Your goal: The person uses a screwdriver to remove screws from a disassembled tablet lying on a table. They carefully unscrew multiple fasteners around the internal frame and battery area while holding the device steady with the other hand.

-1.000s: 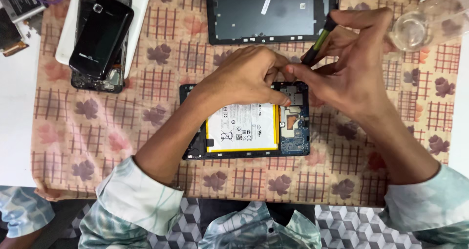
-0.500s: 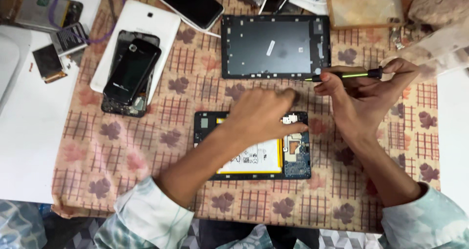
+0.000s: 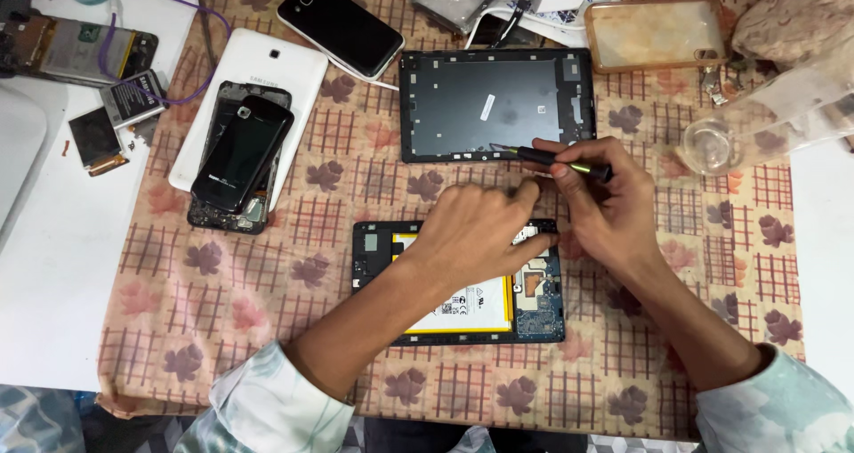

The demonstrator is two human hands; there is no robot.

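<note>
Black screwdriver (image 3: 562,162) in right hand (image 3: 605,208), lengthwise left-right, tip leftward

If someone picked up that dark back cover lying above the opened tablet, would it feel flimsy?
Probably. The back cover looks like a thin, hollow shell, so likely light and a bit bendy. Lying flat on the patterned cloth, it shouldn't roll or slide easily. Its thin rim might crack if twisted.

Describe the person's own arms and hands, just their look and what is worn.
Both hands, left hand and right hand, are bare: no gloves, rings or watch show. Forearms are bare too. Each arm ends in a loose pale sleeve with a faint mint-and-white marbled pattern, pushed up toward the elbow.
</note>
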